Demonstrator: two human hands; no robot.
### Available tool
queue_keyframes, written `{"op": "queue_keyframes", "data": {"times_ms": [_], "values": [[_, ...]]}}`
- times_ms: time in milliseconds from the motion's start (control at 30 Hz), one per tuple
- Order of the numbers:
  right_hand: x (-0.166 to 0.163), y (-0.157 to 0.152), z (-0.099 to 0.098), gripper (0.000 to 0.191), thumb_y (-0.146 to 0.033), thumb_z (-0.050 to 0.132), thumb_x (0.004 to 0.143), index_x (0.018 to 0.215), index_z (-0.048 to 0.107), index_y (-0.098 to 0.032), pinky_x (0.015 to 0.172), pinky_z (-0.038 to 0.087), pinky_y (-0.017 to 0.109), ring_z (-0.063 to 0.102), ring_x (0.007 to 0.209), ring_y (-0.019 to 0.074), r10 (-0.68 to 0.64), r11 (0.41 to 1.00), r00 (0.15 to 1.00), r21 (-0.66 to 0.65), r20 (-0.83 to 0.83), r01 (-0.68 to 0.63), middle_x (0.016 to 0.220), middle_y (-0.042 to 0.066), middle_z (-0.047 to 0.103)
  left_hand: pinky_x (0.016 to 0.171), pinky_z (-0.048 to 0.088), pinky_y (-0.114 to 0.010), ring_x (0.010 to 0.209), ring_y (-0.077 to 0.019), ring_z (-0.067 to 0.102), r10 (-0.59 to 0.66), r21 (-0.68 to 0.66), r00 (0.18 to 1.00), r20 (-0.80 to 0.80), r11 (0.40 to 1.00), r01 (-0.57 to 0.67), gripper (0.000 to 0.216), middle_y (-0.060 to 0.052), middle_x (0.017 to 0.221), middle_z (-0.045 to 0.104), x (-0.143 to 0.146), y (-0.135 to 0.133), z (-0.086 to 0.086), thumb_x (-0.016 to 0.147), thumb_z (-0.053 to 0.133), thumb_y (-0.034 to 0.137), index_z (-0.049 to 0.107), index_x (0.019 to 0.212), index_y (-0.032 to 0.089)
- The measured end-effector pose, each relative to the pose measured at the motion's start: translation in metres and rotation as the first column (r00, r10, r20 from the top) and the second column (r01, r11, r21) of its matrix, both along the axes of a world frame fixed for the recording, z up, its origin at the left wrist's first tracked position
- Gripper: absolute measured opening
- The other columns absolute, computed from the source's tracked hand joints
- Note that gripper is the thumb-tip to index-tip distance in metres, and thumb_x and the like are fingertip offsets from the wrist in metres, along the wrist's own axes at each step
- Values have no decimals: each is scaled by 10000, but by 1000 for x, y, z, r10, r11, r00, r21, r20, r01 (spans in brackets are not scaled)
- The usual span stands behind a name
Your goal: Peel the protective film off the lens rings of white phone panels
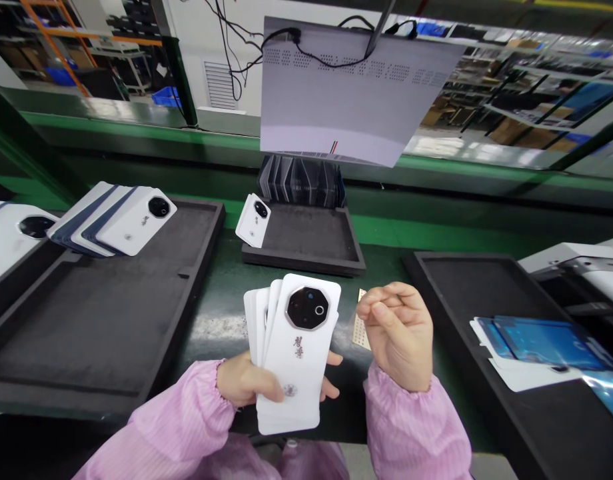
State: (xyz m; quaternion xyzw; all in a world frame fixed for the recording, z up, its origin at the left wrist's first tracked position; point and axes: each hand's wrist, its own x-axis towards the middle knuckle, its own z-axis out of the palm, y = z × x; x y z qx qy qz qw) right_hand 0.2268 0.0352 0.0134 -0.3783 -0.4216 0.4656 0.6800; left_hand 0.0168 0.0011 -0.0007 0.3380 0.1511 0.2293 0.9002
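Note:
Fanned out in my left hand (254, 383) is a small stack of white phone back covers (306, 360). The top cover has a dark octagonal camera area, dark lettering and a small round mark. My thumb presses on its lower left, and fingertips show past its right edge. To the right of the stack, my right hand (399, 327) is raised with thumb and fingertips pinched together. Whatever it may hold is too small to make out. A beige sheet with rows of small marks (360, 331) lies on the dark green table (214, 307), partly hidden behind that hand.
On the left, a black tray (96, 320) bears fanned white covers (136, 223). A smaller black tray (311, 250) ahead has white covers (254, 223) at its left and a row of dark panels (301, 181) behind. The right tray (491, 273) holds blue-filmed pieces (546, 340). A monitor (346, 93) hangs above.

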Motion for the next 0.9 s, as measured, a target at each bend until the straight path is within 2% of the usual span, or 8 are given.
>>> {"op": "queue_keyframes", "data": {"times_ms": [733,900], "values": [[1,1,-3,216,-223,694,686,858,566,-247,528,475,248,567,553,106,-12,1000,1000,-10,4,12,664,-34,622,853,434,-382,1030,-266,574,-11,5,1000,29,1000,11,718,-117,1134,641,0,1,-1,556,541,91,482,1270,130],[-6,-1,9,210,-158,681,714,873,569,-237,588,517,251,611,614,105,-45,996,998,77,39,42,728,-29,653,847,428,-407,1016,-277,575,24,7,1000,-4,1000,-24,716,-132,1134,638,0,2,-6,552,542,90,486,1265,133]]}}
